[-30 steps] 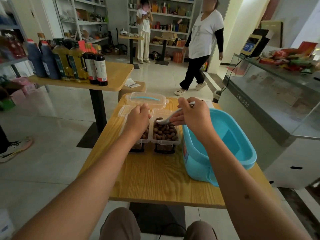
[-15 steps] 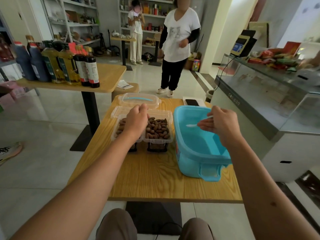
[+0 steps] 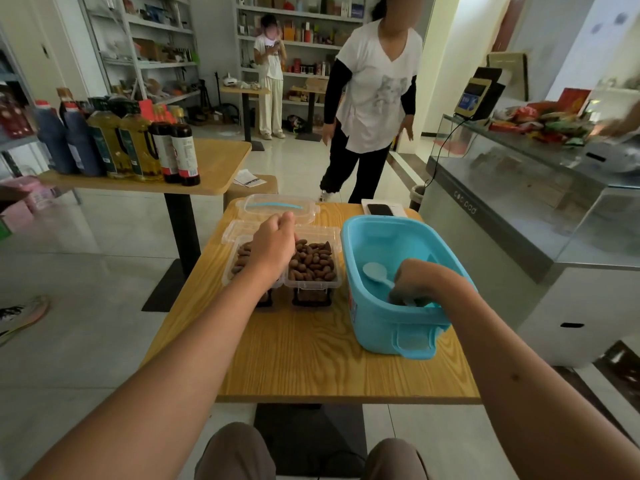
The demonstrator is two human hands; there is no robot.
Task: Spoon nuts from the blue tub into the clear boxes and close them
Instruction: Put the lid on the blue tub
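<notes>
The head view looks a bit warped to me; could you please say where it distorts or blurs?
Head view: wide-angle bending bows the shelves and counter at the edges; the two standing people's faces are blurred; the blue tub and nuts at centre stay sharp.

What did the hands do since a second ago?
The right hand carried the spoon from over the right-side box down into the blue tub, still gripping it. The left hand stayed on the other box. Both boxes stayed open.
</notes>
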